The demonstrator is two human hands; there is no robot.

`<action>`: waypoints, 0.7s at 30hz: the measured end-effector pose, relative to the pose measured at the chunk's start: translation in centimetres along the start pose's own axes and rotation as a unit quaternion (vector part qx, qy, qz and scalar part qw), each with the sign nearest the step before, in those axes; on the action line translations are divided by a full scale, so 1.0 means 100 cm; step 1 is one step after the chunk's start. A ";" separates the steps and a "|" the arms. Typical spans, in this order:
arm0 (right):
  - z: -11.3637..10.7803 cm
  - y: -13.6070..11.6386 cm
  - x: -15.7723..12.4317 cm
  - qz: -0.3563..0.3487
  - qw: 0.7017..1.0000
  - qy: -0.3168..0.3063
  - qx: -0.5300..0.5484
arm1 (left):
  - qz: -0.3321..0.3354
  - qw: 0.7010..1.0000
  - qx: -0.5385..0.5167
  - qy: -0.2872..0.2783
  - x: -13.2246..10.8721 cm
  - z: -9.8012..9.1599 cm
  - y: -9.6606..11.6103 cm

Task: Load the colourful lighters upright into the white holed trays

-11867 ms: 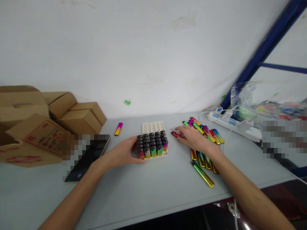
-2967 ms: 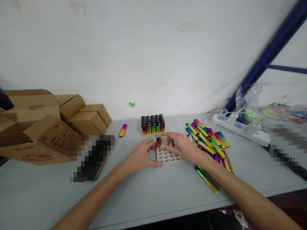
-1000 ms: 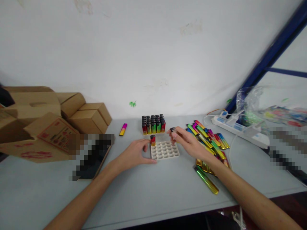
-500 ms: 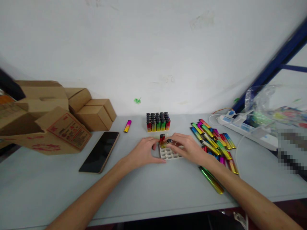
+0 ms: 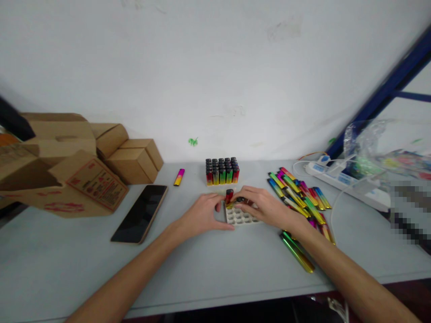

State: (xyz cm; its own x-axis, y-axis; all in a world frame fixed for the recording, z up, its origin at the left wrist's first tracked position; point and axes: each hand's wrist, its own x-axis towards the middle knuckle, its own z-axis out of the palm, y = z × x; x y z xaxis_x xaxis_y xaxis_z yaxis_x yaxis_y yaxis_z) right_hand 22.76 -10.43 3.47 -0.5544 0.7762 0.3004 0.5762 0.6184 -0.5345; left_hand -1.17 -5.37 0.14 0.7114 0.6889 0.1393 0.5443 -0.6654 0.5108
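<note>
A white tray with round sockets lies on the grey table in front of me. One red and yellow lighter stands upright in its far left corner. My left hand grips the tray's left edge, fingers curled beside that lighter. My right hand reaches over the tray's far side and pinches a second lighter by its black top, right next to the standing one. A full tray of upright lighters stands further back.
Several loose lighters lie in a pile right of the tray, one long green one near the front edge. A phone, cardboard boxes, a single pink lighter and a power strip also sit on the table.
The full tray was pushed back and an empty one taken. One lighter was set in its corner. My right hand fetched a second lighter from the pile and brought it to the tray.
</note>
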 end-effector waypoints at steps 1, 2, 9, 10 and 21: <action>0.002 0.000 0.001 0.004 1.000 0.003 0.000 | 0.002 1.000 0.000 0.001 0.000 0.000 0.000; 0.005 0.000 0.002 0.011 1.000 0.010 0.000 | 0.003 1.000 -0.001 0.001 0.000 0.000 0.000; 0.025 0.003 0.005 0.086 0.988 0.079 0.099 | -0.003 1.000 -0.011 0.002 0.000 0.000 0.000; 0.027 0.003 0.005 0.087 0.987 0.084 0.102 | -0.004 1.000 -0.012 0.002 0.000 0.000 -0.001; 0.025 0.006 0.005 0.100 0.986 0.101 0.089 | -0.009 1.000 -0.008 -0.008 0.001 -0.001 0.001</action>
State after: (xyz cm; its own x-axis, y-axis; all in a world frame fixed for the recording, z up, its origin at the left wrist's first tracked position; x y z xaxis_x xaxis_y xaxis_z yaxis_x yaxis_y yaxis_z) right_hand 21.32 -9.96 1.28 -0.2994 0.9004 0.3155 0.5377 0.4324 -0.7238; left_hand -1.07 -5.35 0.27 0.7081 0.6964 0.1170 0.5498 -0.6477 0.5275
